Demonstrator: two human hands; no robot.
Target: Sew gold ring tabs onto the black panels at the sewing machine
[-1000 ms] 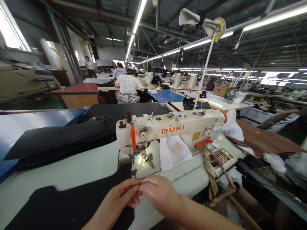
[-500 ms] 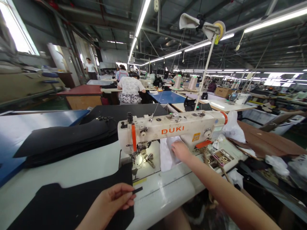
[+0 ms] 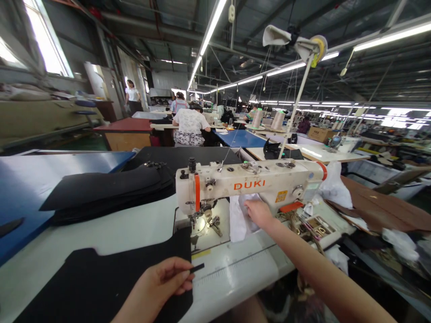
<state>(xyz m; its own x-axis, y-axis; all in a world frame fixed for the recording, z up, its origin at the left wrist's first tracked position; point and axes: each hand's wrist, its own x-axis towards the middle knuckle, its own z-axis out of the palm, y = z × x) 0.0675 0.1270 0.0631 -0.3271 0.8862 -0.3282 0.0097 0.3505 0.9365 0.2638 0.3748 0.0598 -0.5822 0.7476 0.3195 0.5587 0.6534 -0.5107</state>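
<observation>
My left hand pinches a short black strip above the front of the machine bed. Under and beside that hand lies a large black fabric panel, its right end reaching up beside the needle area. My right hand reaches under the arm of the white DUKI sewing machine. Its fingers are curled at a white cloth or bag; whether they grip it or something small inside is hidden. The presser foot area stands left of the white material.
Stacked black panels lie behind on the left. A small parts tray sits right of the machine, near brown sheets. A person in a white top sits farther back.
The view has shifted slightly, so the machine and tables appear farther right. Both hands keep nearly the same places, the left still with the black strip.
</observation>
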